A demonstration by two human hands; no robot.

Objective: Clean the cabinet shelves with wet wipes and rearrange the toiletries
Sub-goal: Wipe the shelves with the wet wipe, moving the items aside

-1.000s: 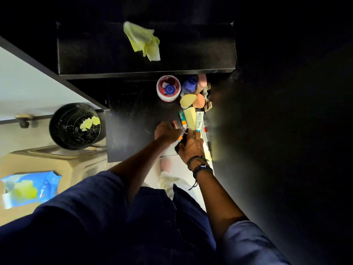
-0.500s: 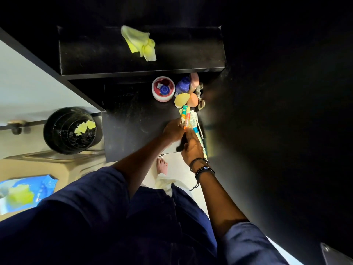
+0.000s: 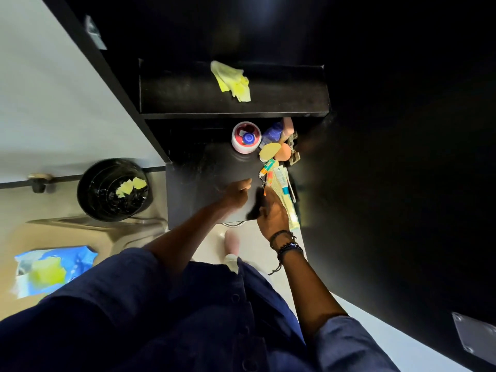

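A crumpled yellow wet wipe (image 3: 230,81) lies on the upper black shelf (image 3: 188,98). On the lower shelf (image 3: 198,183), toiletries are bunched at the right: a red-and-white tub (image 3: 246,149), a blue bottle (image 3: 272,131), a pink bottle (image 3: 288,124), a yellow sponge (image 3: 267,151), an orange sponge (image 3: 283,152) and several tubes (image 3: 279,176). My right hand (image 3: 272,217) is closed around a long yellow tube (image 3: 286,204) at the shelf's right edge. Resting on the shelf to its left, my left hand (image 3: 236,194) holds nothing, its fingers loosely apart.
A black bin (image 3: 88,194) with used yellow wipes stands at the left. Lower left, a blue wet wipe pack (image 3: 72,257) lies open. The dark cabinet door (image 3: 389,183) fills the right side. A foot (image 3: 232,241) shows below the shelf edge.
My left hand has let go of the tubes and drawn back to the left. The right hand stays against the tubes, which now lie along the shelf's right edge.
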